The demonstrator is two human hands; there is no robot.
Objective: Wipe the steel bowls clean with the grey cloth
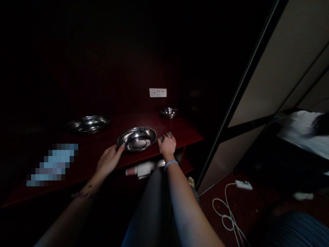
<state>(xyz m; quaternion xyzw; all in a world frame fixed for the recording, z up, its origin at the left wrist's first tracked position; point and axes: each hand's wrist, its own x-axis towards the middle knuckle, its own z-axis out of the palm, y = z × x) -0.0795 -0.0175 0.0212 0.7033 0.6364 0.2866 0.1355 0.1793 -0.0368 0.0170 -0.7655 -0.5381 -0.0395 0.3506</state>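
Note:
My left hand (pixel 109 160) grips the near left rim of a shallow, round stainless steel dish (pixel 140 144), thumb over the edge. The dish lies close to the front edge of a dark red shelf (pixel 123 120). Just right of it, my right hand (pixel 167 145) is closed around a small dark grey thing (pixel 169 134), mostly hidden by the fingers, so its kind is unclear. Farther back on the left is another steel dish (pixel 89 124). Smaller steel bowls (pixel 169 112), apparently stacked, stand at the back right.
A white power socket (pixel 158 92) is on the back wall. A blurred pale blue patch (pixel 55 164) lies at the shelf's left. Paper cups (pixel 132 171) show below the shelf. On the floor at right are a power strip (pixel 243 185) and its looped cable (pixel 228 206).

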